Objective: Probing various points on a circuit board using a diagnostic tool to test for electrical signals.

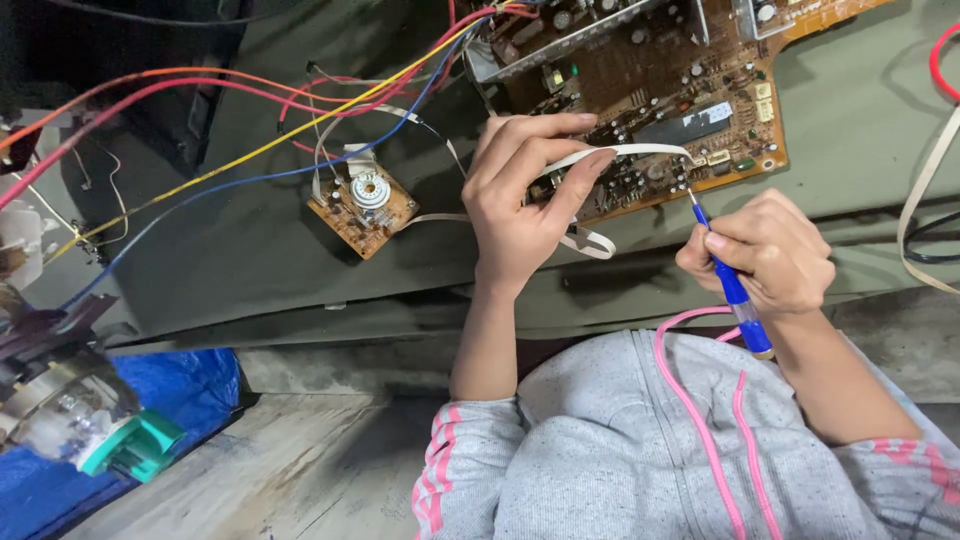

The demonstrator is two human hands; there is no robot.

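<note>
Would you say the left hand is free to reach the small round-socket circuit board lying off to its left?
Probably not as it stands: the left hand is pinching the white ribbon cable on the large circuit board. The cloth between it and the small board looks unobstructed, though.

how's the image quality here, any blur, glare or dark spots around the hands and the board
Head view: even, soft light with no glare on the circuit board; the left hand and the right hand holding the blue screwdriver are sharp; the top left corner falls into deep shadow; the glass tube part at the left edge is stretched by wide-angle distortion.
</note>
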